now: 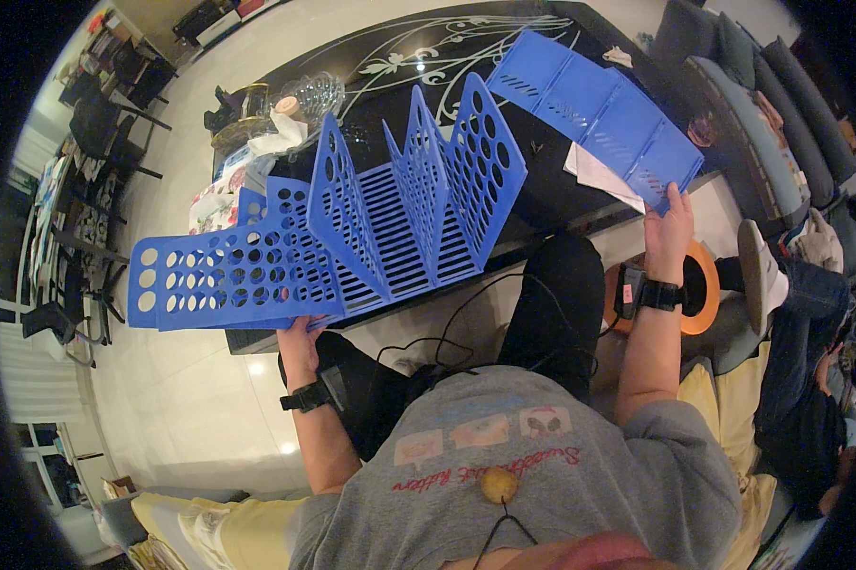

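A blue plastic file rack [382, 228] with upright dividers pierced by round holes stands at the front of the black table. One of its perforated panels lies folded out to the left, past the table edge. My left hand [300, 348] grips the lower edge of that panel, its fingertips hidden underneath. On the right, my right hand [669, 228] pinches the near corner of a long flat blue plastic panel [594, 109]. Fold lines and slanted slots run across this panel, which lies on the right part of the table.
White papers [601, 179] stick out beneath the flat panel. Glassware [314, 97] and tissue crowd the table's left side. An orange ring-shaped object [701, 285] is below my right wrist. A dark cable [466, 328] crosses my lap. Another person's leg [812, 285] is at right, near the sofa.
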Demonstrator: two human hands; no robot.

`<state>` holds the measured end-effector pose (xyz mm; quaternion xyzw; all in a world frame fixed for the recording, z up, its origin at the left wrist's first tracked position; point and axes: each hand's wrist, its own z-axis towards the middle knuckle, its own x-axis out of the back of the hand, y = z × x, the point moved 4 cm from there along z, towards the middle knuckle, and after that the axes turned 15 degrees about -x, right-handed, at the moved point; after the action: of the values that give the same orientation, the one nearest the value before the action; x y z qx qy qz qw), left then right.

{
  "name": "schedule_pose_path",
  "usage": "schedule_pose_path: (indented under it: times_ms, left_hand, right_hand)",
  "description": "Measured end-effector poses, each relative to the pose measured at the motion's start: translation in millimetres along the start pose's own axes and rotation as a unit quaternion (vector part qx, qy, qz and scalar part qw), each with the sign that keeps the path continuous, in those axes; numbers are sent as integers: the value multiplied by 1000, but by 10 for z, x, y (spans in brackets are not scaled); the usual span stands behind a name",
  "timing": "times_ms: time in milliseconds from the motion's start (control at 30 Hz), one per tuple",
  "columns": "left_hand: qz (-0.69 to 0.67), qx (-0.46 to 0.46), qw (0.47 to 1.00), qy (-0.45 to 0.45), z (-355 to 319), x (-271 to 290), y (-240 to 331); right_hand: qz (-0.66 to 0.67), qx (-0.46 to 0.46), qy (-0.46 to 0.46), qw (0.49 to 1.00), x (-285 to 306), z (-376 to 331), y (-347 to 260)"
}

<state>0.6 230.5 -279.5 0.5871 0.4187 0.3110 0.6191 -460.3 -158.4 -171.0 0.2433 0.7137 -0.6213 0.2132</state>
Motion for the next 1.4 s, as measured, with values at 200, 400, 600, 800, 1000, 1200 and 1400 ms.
schedule_pose_path:
  times_ms: [200,400,600,800,1000,1200,1400]
  left_hand:
    - [24,1,1000,-14,-28,9,12]
    - [50,-22,998,-26,-27,-42,49]
    - [53,-25,998,-35,-3,-57,42]
    - [37,-3,999,-23,-27,-103,72]
    - [35,6,999,-21,-29,-108,86]
    - [82,21,995,-51,39,-50,90]
    - [48,18,998,-44,32,-81,180]
  right_hand:
    - [-18,-37,10,999,118,41,86]
    - [-22,-41,6,999,113,46,166]
    - [-52,-36,6,998,122,3,165]
    - [-114,-54,40,991,183,41,231]
    - [-118,-36,-7,992,-29,40,347]
    - [-62,-67,-106,990,-739,328,639]
    - [-93,-158,-230,956,-1457,535,1312]
